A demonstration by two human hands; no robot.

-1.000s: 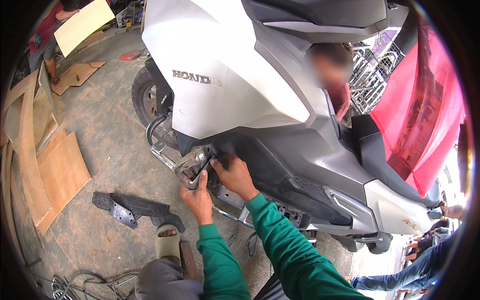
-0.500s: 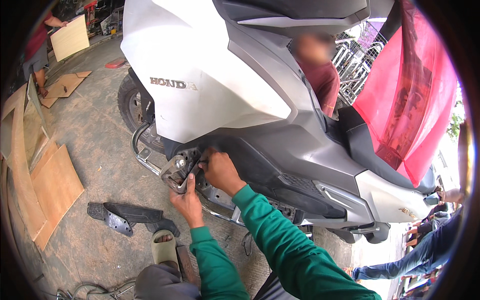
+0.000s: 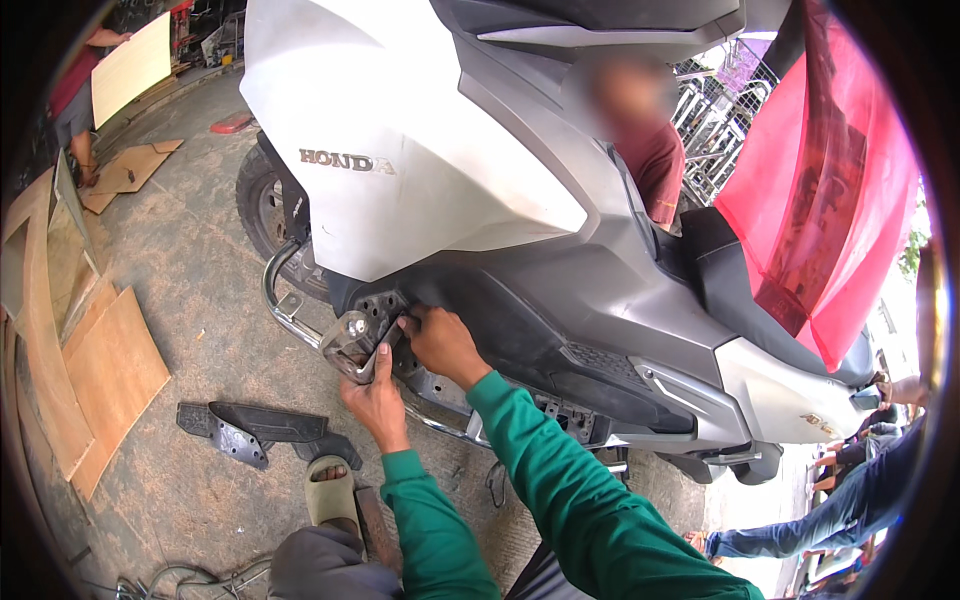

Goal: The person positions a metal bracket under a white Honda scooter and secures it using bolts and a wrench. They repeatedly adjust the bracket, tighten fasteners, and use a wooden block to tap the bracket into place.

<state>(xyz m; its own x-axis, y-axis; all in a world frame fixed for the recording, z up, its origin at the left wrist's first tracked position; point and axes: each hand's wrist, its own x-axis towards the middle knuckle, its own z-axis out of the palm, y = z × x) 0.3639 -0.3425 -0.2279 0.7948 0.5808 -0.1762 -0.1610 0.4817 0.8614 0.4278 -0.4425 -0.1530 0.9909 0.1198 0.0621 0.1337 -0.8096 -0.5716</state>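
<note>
A silver-and-black scooter (image 3: 520, 190) stands across the view. Low on its side, a shiny curved metal bracket (image 3: 350, 340) sits next to a perforated plate on the frame. My left hand (image 3: 376, 405) grips the bracket's edge from below, thumb on top. Just right of it, my right hand (image 3: 447, 345) is closed, fingertips pinched at the bracket's upper right side against the black lower panel (image 3: 510, 305). Whatever those fingertips hold is hidden or too small to name. Below the hands runs a chrome tube guard (image 3: 285, 305).
On the concrete floor lie a black plastic trim piece (image 3: 265, 425) and plywood sheets (image 3: 115, 370). Beside my sandalled foot (image 3: 330, 490) is a wooden block (image 3: 375, 530). One person (image 3: 655, 165) is behind the scooter; another (image 3: 75, 100) holds a board. Red fabric (image 3: 800, 200) covers the seat.
My right hand has moved slightly right and down, its fingers more tightly bent. The left hand stays on the bracket. The far person's board has shifted and looks larger.
</note>
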